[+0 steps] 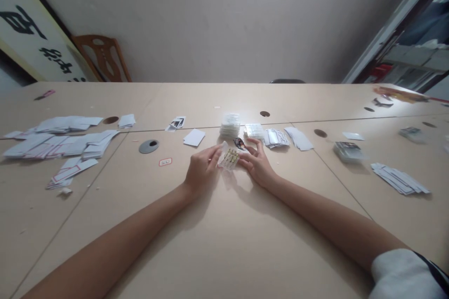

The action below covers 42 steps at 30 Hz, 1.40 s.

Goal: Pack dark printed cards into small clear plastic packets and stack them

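Observation:
Near the middle of the table, my left hand [203, 168] pinches the left edge of a small clear packet [229, 159] with a row of gold and green pieces inside. On its right side, my right hand [257, 163] grips the same packet, with a small dark picture card [240, 144] at its fingertips. Just behind the hands stands a stack of clear packets [230, 125], with a lower stack [254, 131] to its right. White cards [194, 138] lie beyond my left hand.
Piles of white paper strips [63, 145] cover the left side. Further right are silvery packets [276, 138], white slips [299, 138], a clear box [349, 152] and fanned strips [400, 179]. A grey cable-hole cover [149, 146] and pink-handled cutter [45, 95] are on the left.

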Each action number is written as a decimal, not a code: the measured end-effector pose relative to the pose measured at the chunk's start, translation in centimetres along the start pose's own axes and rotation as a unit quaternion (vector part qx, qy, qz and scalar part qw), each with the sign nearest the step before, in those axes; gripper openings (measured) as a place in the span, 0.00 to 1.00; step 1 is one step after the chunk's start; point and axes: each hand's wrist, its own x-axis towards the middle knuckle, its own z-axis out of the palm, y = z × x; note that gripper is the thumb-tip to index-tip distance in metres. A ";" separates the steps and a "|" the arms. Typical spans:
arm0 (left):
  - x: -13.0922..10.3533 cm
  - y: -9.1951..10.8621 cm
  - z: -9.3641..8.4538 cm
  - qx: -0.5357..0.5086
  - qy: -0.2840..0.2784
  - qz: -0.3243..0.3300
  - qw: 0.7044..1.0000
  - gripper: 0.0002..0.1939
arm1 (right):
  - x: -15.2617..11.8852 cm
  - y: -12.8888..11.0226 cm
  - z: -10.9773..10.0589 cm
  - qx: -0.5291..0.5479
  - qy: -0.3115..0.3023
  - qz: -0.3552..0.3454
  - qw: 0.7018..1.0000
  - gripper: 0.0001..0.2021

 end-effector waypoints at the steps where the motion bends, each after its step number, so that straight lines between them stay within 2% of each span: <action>1: 0.1 -0.2 0.1 -0.040 0.010 -0.034 0.999 0.18 | 0.1 0.0 -0.1 0.013 0.012 0.004 1.000 0.30; 4: 0.2 -0.6 0.2 -0.148 0.018 -0.110 0.983 0.20 | 0.4 -0.1 -0.3 0.033 0.022 0.008 0.999 0.30; 6: 0.1 -0.6 0.3 -0.177 0.029 -0.125 0.976 0.20 | 0.5 -0.1 -0.5 0.039 0.018 0.007 0.999 0.31; 11: -0.2 0.1 0.0 -0.174 0.097 -0.083 0.976 0.17 | 0.6 -0.3 -0.7 0.057 0.038 0.009 0.998 0.34; 16: -0.5 0.0 -0.1 -0.093 0.088 -0.014 0.992 0.13 | 0.6 -0.3 -0.8 0.070 0.032 0.014 0.997 0.37; 24: 0.0 -0.4 -0.1 -0.114 0.088 -0.050 0.988 0.14 | 0.6 -0.3 -0.8 0.050 0.009 0.019 0.999 0.41; 28: 0.1 -0.3 -0.1 -0.056 0.049 -0.017 0.997 0.13 | 0.6 -0.3 -0.8 0.033 0.005 0.019 0.999 0.42; 31: 0.1 -0.2 -0.1 -0.015 -0.040 0.028 0.999 0.15 | 0.6 -0.3 -0.7 0.028 0.004 0.017 0.999 0.43; 33: 0.2 -0.2 0.0 0.044 -0.106 0.073 0.991 0.17 | 0.5 -0.4 -0.6 0.031 0.005 0.018 0.999 0.40; 35: 0.2 -0.2 0.0 0.111 -0.143 0.110 0.977 0.18 | 0.4 -0.5 -0.5 0.034 0.006 0.018 0.999 0.37; 38: 0.2 -0.3 0.0 0.174 -0.157 0.135 0.963 0.21 | 0.3 -0.6 -0.4 0.035 0.002 0.015 0.999 0.34; 42: 0.1 -0.2 -0.1 0.227 -0.166 0.152 0.948 0.26 | 0.3 -0.5 -0.4 0.031 -0.002 0.010 0.999 0.37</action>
